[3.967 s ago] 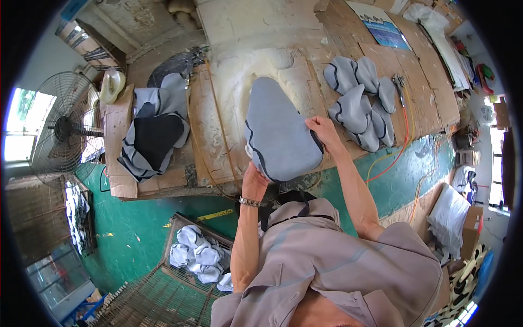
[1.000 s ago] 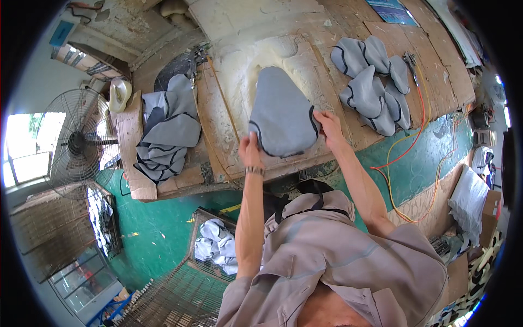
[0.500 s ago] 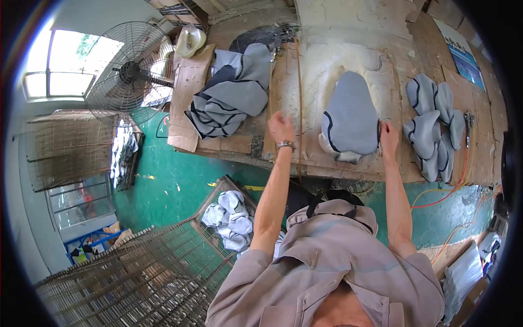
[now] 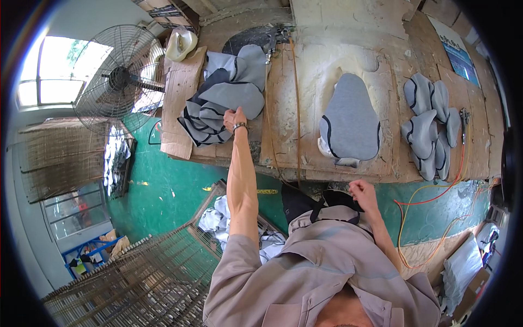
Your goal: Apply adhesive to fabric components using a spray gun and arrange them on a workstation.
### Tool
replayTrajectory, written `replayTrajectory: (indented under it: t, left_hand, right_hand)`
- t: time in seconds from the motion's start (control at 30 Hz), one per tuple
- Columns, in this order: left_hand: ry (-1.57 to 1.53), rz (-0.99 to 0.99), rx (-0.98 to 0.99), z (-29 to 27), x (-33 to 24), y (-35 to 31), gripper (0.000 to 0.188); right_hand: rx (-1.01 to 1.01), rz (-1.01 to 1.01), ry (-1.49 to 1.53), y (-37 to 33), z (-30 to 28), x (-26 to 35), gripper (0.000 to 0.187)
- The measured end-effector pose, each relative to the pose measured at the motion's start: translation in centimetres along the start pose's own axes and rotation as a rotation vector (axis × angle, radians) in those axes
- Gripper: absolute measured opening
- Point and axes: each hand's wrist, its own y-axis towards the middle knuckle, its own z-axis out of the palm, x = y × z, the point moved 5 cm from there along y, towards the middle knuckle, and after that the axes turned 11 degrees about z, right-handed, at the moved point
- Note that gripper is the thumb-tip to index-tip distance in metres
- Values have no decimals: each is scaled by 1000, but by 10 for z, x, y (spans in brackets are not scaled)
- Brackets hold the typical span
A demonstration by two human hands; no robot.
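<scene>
On the worktable's left part lies a heap of grey fabric covers (image 4: 218,103) with black piping. My left hand (image 4: 234,119) is at the near side of this heap, fingers closed on the edge of one cover. In front of me a grey cover (image 4: 351,122) with black piping lies stretched over a rounded, tapering pad, its narrow end away from me. A bit of cream foam (image 4: 323,147) shows at its lower left. My right hand (image 4: 362,194) is off the table's front edge near my waist, fingers curled, with nothing visible in them.
Several grey covered pieces (image 4: 427,128) sit at the table's right, beside an air gun (image 4: 464,120) with a red hose (image 4: 436,201). A cream foam piece (image 4: 181,44) stands at far left, near a large fan (image 4: 121,79). A rack (image 4: 147,278) stands lower left.
My left hand has moved left onto the heap and closed on a cover. My right hand has let go of the covered pad's right edge and drawn back toward my body.
</scene>
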Motion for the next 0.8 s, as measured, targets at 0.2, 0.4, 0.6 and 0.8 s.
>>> replayTrajectory:
  t: [0.2, 0.4, 0.6, 0.8]
  left_hand:
    - [-1027, 203, 209, -54, -27, -75, 9]
    - [-1437, 185, 513, -114, -77, -221, 21]
    - [-1791, -75, 695, -98, -67, -306, 40]
    - [-1791, -405, 988, -38, -34, -356, 56]
  right_hand:
    - [216, -238, -39, -26, 51, 115, 30]
    - [439, -269, 438, -23, 78, 217, 61]
    - [664, -146, 675, -40, 72, 241, 59]
    - [585, -74, 718, -34, 58, 209, 40]
